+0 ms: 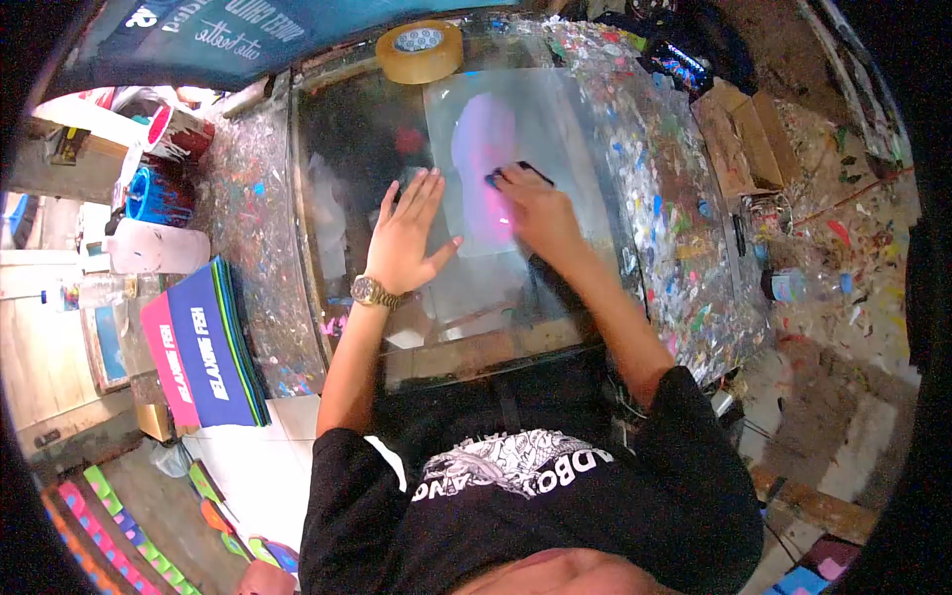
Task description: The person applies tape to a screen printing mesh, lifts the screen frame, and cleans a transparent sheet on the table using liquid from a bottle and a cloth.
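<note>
Purple shape [480, 149] looks only part-worked, left hand [408, 233] splayed empty to its left, right hand [540, 213] over it gripping a dark tool [536, 174].

The paint-flecked workbench [659, 183] stands above pale tiles [263, 466].

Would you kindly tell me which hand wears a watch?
The left hand, fingers spread, wears the wristwatch; the right hand, gripping a dark object, wears none.

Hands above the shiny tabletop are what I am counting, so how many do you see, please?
2: the left hand, spread left of the purple shape, and the right hand, holding a dark object at that shape's right edge. None seems hidden there.
</note>
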